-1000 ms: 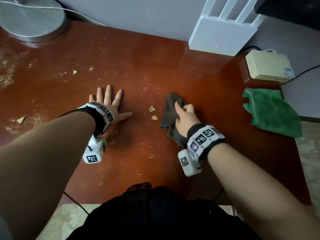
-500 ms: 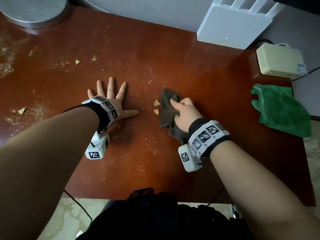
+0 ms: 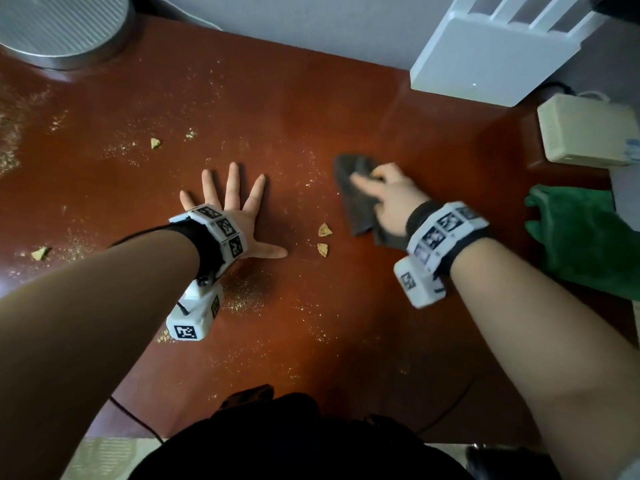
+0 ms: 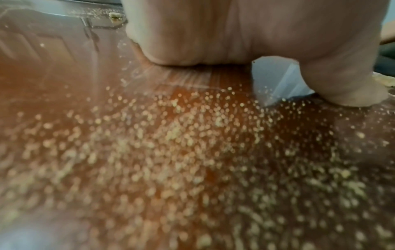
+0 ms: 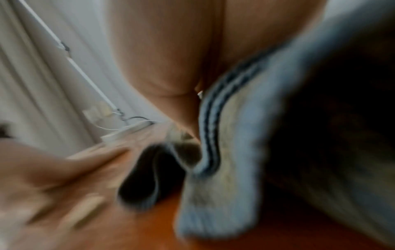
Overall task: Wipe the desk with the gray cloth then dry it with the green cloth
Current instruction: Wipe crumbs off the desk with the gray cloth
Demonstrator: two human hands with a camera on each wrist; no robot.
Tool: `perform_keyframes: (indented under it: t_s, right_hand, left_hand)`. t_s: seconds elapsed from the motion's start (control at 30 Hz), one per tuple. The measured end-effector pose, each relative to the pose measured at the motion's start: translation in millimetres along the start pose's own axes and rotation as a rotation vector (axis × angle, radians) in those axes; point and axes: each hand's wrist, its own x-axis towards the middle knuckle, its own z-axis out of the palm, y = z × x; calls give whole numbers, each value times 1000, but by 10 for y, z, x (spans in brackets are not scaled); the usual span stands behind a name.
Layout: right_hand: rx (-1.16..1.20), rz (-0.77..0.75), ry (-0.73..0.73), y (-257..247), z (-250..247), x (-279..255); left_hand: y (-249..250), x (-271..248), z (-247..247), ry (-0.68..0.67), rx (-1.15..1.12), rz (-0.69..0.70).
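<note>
In the head view my right hand (image 3: 381, 199) grips the bunched gray cloth (image 3: 353, 181) and presses it on the red-brown desk (image 3: 346, 323), right of centre; it is motion-blurred. The right wrist view shows the gray cloth (image 5: 224, 169) crumpled under my palm, also blurred. My left hand (image 3: 235, 206) lies flat on the desk with fingers spread, holding nothing. In the left wrist view its palm heel (image 4: 213, 33) rests among fine crumbs. The green cloth (image 3: 581, 237) lies crumpled at the desk's right edge, untouched.
Two crumb pieces (image 3: 325, 231) lie between my hands, and others (image 3: 155, 143) sit farther left amid scattered fine crumbs. At the back stand a white router (image 3: 495, 57), a beige box (image 3: 585, 129) and a round metal base (image 3: 62, 26).
My right hand slid the gray cloth left up to the two crumb pieces, then back right and farther from me. The left hand has stayed flat in place.
</note>
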Motion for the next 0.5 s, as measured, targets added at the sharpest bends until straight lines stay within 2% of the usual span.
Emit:
perform_keyframes:
  t_s: [0.07, 0.1, 0.17, 0.23, 0.3, 0.33, 0.37, 0.4, 0.5]
  right_hand:
    - [-51, -132, -163, -77, 70, -89]
    - [-36, -163, -161, -70, 14, -103]
    - [49, -125, -13, 56, -159, -49]
    - [128, 89, 194, 225, -303, 101]
    - [139, 354, 277, 277, -322, 234]
    - [155, 403, 290, 237, -286, 291]
    - [162, 385, 284, 162, -254, 332]
    - [121, 304, 245, 70, -211, 350]
    - [-29, -29, 46, -220, -77, 306]
  left_hand:
    - [5, 2, -5, -3, 5, -3]
    - [9, -1, -3, -4, 5, -4]
    - [12, 2, -8, -3, 7, -4]
    - [12, -4, -14, -5, 5, -4]
    - [16, -15, -14, -4, -2, 0]
    - [17, -12, -8, -2, -5, 3]
    - [17, -4, -10, 1, -4, 6]
    - [16, -3, -12, 1, -3, 8]
    - [11, -16, -26, -7, -12, 14]
